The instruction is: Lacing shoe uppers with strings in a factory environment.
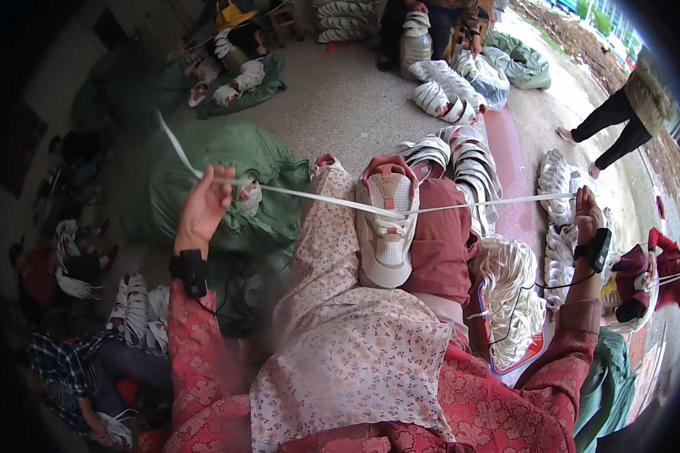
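Observation:
On my lap, between my thighs, rests a white and beige sneaker (386, 253) with a pinkish-red lining, its toe pointing toward me. A white shoelace (310, 195) passes through its upper, and both ends are drawn out sideways. Out to the left, my left hand (202, 208) is closed on one end, whose loose tip sticks up beyond the fingers. My right hand (587, 217), far to the right, grips the other end with its fingers together. Both stretches of lace look taut. A patterned apron (355, 355) covers my lap under the shoe.
A green sack (204, 181) bulges at my left. By my right thigh lies a heap of white laces (510, 294) on a tray. Stacked shoe uppers (472, 170) stand just beyond my knees. Several people sit around, and one person (631, 109) stands at the far right.

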Motion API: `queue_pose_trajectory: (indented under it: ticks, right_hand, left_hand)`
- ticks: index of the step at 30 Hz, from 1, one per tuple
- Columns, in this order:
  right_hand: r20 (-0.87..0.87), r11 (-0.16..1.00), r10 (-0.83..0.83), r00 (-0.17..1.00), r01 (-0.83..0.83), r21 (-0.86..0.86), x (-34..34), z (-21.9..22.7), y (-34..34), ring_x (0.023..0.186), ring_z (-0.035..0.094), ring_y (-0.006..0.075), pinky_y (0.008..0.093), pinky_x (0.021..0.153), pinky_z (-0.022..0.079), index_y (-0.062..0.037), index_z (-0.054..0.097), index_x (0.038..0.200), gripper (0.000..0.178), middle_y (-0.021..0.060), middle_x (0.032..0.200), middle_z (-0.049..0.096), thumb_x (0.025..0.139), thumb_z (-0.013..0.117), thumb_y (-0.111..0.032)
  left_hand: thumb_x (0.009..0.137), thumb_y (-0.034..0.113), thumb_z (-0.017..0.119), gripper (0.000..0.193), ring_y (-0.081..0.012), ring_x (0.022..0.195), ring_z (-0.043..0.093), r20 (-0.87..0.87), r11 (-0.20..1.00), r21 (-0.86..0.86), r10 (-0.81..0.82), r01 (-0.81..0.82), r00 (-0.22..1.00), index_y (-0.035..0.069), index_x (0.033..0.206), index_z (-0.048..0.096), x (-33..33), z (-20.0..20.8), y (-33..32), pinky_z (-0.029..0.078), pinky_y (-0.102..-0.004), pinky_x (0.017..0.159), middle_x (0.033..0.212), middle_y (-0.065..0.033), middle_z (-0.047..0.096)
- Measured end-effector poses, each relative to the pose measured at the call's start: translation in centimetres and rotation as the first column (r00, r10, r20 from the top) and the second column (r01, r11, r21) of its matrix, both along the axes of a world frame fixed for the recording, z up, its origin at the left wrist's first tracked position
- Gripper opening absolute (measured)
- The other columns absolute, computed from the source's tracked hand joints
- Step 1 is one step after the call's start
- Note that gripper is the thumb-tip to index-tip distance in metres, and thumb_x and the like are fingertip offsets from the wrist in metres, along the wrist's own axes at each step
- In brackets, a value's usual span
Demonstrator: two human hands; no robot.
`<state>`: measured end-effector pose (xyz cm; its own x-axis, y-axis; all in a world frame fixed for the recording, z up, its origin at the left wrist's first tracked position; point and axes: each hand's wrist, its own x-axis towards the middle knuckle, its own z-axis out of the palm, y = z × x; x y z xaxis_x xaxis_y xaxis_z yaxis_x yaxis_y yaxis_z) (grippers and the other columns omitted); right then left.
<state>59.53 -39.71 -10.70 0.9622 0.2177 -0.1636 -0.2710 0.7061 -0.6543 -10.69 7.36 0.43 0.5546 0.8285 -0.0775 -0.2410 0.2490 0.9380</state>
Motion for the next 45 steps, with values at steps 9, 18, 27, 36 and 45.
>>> queue_pose_trajectory:
  ticks: [9,18,27,36,45]
  right_hand:
    - [0.016,0.822,0.381,0.925,-0.330,-0.464,-12.2,-2.1,9.1,0.046,0.036,0.0065,0.0222,0.045,0.032,-0.0086,0.066,0.083,0.012,-0.0071,0.060,0.041,0.092,0.061,-0.015]
    - [0.320,0.389,0.900,0.296,-0.214,-0.896,-32.9,2.3,17.7,0.066,0.058,0.0128,0.0287,0.061,0.048,0.0005,0.065,0.089,0.016,0.0060,0.078,0.065,0.094,0.055,-0.010]
    - [0.137,0.253,0.954,0.268,-0.470,-0.845,-31.5,2.4,17.1,0.057,0.047,0.0042,0.0228,0.051,0.040,-0.0008,0.065,0.091,0.020,-0.0019,0.074,0.058,0.096,0.054,-0.017]
    - [0.362,0.361,0.895,-0.259,-0.054,-0.931,-29.2,3.2,18.0,0.049,0.047,0.0104,0.0262,0.046,0.034,-0.0025,0.059,0.073,0.028,0.0007,0.057,0.044,0.094,0.050,-0.020]
    - [0.556,0.557,0.821,-0.127,0.388,-0.734,-32.9,2.4,18.3,0.075,0.056,0.0379,0.0427,0.067,0.045,0.0009,0.055,0.084,0.007,0.0171,0.082,0.058,0.088,0.051,-0.004]
  left_hand:
    - [0.095,0.045,0.052,0.053,-0.0146,0.068,0.064,-0.985,0.820,0.043,-0.060,0.571,0.161,0.001,0.071,0.069,2.1,-2.8,-3.9,0.047,-0.0321,0.057,0.073,-0.0107,0.069]
    - [0.085,0.004,0.066,0.011,-0.0152,0.077,0.062,-0.333,0.328,0.856,-0.240,0.399,0.912,0.000,0.094,0.063,22.2,-3.8,-13.8,0.049,-0.0292,0.071,0.082,-0.0075,0.064]
    - [0.076,0.001,0.068,0.010,-0.0073,0.070,0.058,-0.579,0.518,0.553,-0.324,0.652,0.748,0.002,0.085,0.063,25.1,-6.1,-12.7,0.048,-0.0247,0.064,0.075,0.0005,0.061]
    - [0.067,0.010,0.065,0.016,-0.0247,0.069,0.062,-0.532,0.235,0.774,-0.262,0.588,0.805,-0.001,0.078,0.067,25.4,-8.0,-12.0,0.048,-0.0366,0.066,0.073,-0.0143,0.065]
    - [0.061,0.004,0.065,0.011,-0.0263,0.069,0.067,-0.588,0.330,0.711,-0.205,0.621,0.782,0.005,0.070,0.071,24.8,-8.2,-12.6,0.050,-0.0379,0.064,0.072,-0.0120,0.068]
